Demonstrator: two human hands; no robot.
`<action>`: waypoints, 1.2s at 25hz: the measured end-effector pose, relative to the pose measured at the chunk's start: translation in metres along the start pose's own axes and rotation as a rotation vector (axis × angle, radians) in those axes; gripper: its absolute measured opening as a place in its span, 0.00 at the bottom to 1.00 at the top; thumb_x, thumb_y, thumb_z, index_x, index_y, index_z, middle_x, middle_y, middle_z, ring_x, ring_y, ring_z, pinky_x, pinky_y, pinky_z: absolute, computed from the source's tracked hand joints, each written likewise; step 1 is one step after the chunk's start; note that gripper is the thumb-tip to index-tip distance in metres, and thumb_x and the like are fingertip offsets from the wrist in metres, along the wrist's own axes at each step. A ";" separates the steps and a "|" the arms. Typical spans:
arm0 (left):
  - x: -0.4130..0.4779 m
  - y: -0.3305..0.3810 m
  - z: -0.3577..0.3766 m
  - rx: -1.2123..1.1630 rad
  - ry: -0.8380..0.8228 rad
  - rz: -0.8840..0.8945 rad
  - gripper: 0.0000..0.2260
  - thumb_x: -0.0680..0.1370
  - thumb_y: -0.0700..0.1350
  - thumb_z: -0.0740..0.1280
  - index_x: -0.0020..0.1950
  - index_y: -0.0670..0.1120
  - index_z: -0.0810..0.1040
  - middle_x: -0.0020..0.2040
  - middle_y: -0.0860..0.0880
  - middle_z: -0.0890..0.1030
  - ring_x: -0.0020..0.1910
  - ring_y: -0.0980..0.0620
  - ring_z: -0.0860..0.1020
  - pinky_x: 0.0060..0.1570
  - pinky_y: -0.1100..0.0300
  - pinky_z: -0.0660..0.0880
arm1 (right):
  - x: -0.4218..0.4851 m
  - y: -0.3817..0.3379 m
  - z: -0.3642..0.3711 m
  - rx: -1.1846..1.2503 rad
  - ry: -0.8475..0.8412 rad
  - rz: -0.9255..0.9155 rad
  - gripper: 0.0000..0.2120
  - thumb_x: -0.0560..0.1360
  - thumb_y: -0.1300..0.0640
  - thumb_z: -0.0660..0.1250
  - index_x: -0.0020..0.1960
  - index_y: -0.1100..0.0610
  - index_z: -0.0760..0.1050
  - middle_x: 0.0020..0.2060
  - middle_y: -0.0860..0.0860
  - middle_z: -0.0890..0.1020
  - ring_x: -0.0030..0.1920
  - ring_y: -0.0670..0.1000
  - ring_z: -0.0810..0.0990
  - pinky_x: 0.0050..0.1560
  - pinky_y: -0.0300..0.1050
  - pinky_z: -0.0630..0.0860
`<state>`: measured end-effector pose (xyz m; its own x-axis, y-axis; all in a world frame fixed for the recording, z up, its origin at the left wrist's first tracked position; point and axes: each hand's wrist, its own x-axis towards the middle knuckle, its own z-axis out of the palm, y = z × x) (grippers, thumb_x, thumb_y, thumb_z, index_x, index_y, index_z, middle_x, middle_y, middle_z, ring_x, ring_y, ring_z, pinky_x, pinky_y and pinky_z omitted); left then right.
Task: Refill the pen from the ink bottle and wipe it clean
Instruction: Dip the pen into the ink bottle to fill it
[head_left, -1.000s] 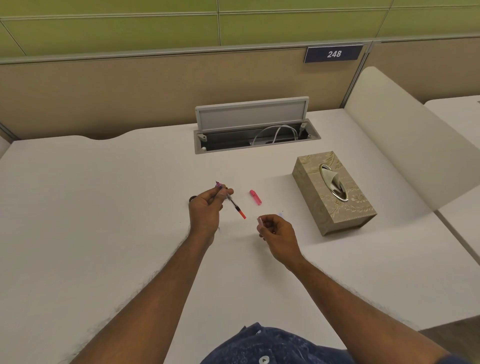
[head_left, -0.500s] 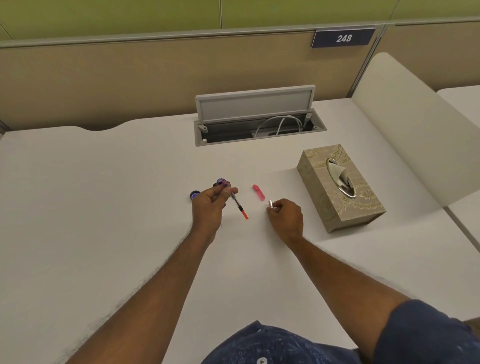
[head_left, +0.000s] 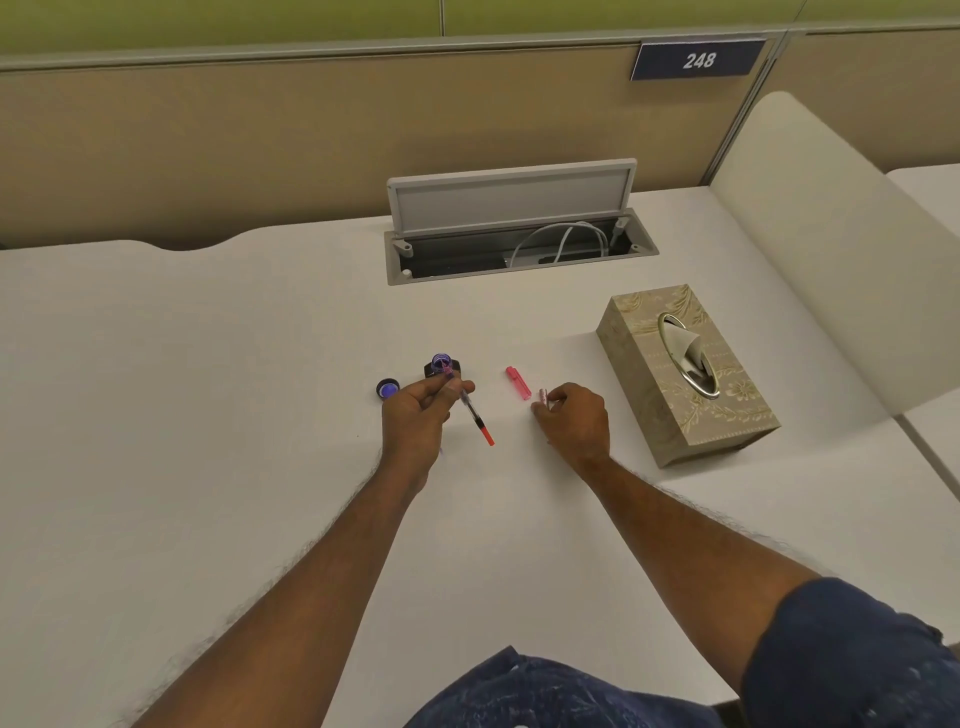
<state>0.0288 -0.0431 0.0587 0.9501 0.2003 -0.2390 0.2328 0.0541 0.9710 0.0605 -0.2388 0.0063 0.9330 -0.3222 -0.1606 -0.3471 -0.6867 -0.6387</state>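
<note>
- We see the white desk (head_left: 208, 415), tissue box (head_left: 685, 374) on its right side.
- Left hand (head_left: 415, 421) pinches the pen (head_left: 475, 415), nib end at the open ink bottle (head_left: 441, 364); bottle cap (head_left: 387, 388) just left.
- Right hand (head_left: 574, 421) is closed on a small pink pen part (head_left: 542, 399), beside the pink pen cap (head_left: 518, 383).

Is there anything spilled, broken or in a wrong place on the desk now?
No spill or damage shows. The ink bottle stands open, its cap beside it on the desk, as refilling needs. The left hand holds the pen with its tip at the bottle's mouth. The pink pen cap lies loose nearby.
</note>
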 end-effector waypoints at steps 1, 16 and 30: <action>0.000 0.000 0.001 -0.001 -0.001 0.001 0.09 0.77 0.45 0.68 0.55 0.45 0.82 0.45 0.56 0.86 0.47 0.63 0.82 0.46 0.61 0.74 | 0.000 0.000 0.000 0.003 -0.001 0.003 0.12 0.73 0.51 0.72 0.51 0.58 0.81 0.45 0.53 0.84 0.45 0.51 0.80 0.45 0.40 0.71; 0.002 0.002 0.003 -0.013 -0.016 0.008 0.10 0.78 0.45 0.67 0.55 0.42 0.82 0.44 0.56 0.86 0.48 0.62 0.82 0.46 0.61 0.73 | -0.002 0.005 -0.005 0.027 0.088 -0.104 0.17 0.72 0.45 0.71 0.53 0.57 0.79 0.39 0.50 0.83 0.41 0.48 0.82 0.46 0.43 0.77; 0.004 0.000 0.003 -0.016 0.004 -0.020 0.12 0.78 0.47 0.66 0.57 0.43 0.81 0.48 0.54 0.85 0.52 0.59 0.81 0.46 0.62 0.74 | -0.066 -0.038 -0.003 0.668 -0.510 -0.074 0.10 0.78 0.56 0.66 0.51 0.62 0.81 0.39 0.54 0.85 0.34 0.51 0.79 0.37 0.42 0.77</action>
<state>0.0336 -0.0451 0.0580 0.9444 0.2033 -0.2583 0.2484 0.0733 0.9659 0.0119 -0.1939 0.0431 0.9355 0.1525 -0.3188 -0.3039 -0.1131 -0.9460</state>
